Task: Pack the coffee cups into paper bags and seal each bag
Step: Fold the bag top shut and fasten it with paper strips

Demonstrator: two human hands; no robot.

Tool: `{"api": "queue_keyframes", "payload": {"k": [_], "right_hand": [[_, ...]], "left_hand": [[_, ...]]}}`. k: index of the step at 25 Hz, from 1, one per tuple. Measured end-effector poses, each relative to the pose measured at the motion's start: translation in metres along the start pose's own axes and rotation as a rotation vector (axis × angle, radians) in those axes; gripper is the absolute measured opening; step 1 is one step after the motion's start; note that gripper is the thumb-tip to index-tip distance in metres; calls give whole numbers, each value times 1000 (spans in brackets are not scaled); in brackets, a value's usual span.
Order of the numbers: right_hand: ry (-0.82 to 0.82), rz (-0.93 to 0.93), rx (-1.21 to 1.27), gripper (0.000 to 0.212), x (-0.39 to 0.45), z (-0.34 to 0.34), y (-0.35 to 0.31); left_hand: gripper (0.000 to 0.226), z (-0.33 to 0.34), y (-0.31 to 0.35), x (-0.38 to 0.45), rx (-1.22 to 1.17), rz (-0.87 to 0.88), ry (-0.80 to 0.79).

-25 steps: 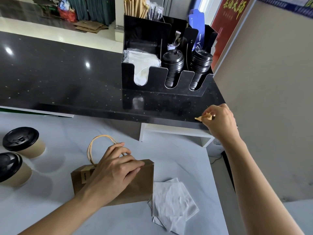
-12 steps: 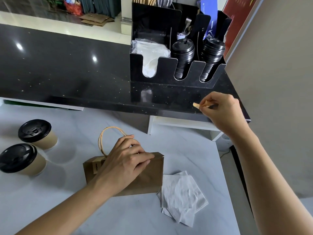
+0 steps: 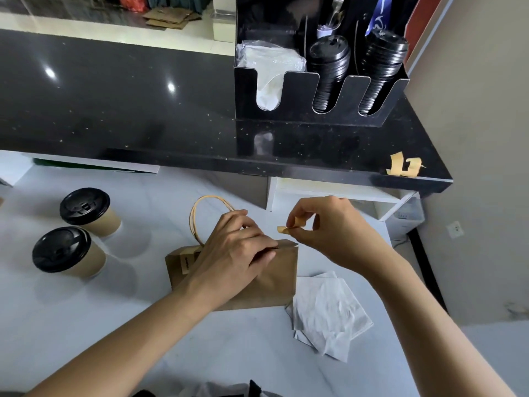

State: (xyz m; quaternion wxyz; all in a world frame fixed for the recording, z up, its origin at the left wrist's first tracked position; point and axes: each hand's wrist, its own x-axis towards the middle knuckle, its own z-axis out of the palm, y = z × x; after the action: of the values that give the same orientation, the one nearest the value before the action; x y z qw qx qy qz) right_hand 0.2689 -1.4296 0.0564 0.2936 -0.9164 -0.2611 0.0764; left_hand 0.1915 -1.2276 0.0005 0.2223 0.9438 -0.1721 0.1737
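A brown paper bag (image 3: 274,282) stands on the white counter, its top folded shut and its cord handle (image 3: 197,216) sticking up behind. My left hand (image 3: 237,253) grips the folded top edge and presses it closed. My right hand (image 3: 323,227) pinches a short strip of tan tape (image 3: 290,226) just above the bag's right top corner. Two kraft coffee cups with black lids stand at the left, one farther back (image 3: 88,210) and one nearer (image 3: 67,253).
More tan tape strips (image 3: 405,167) stick to the black countertop's (image 3: 128,96) right front edge. A black organizer (image 3: 315,93) with napkins and lid stacks sits behind. White napkins (image 3: 326,310) lie right of the bag. A wall (image 3: 481,138) closes the right side.
My right hand carried the tape strip from the black counter's edge down toward the bag's top. My left hand stayed on the folded top.
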Motion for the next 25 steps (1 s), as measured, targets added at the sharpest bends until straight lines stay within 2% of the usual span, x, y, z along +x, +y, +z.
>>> {"api": "queue_keyframes", "payload": {"k": [9, 13, 16, 21, 25], "right_hand": [[-150, 30, -105, 10, 9, 8, -13], [-192, 42, -121, 5, 12, 6, -13], [-215, 44, -108, 7, 12, 4, -11], [-228, 38, -94, 9, 9, 2, -11], [-162, 12, -115, 14, -2, 5, -13]], "left_hand": [[35, -3, 6, 3, -34, -165, -42], [27, -4, 6, 4, -6, -126, -3], [16, -4, 4, 7, 34, -65, -55], [17, -2, 5, 10, 26, -54, -87], [20, -1, 4, 10, 23, -57, -105]]}}
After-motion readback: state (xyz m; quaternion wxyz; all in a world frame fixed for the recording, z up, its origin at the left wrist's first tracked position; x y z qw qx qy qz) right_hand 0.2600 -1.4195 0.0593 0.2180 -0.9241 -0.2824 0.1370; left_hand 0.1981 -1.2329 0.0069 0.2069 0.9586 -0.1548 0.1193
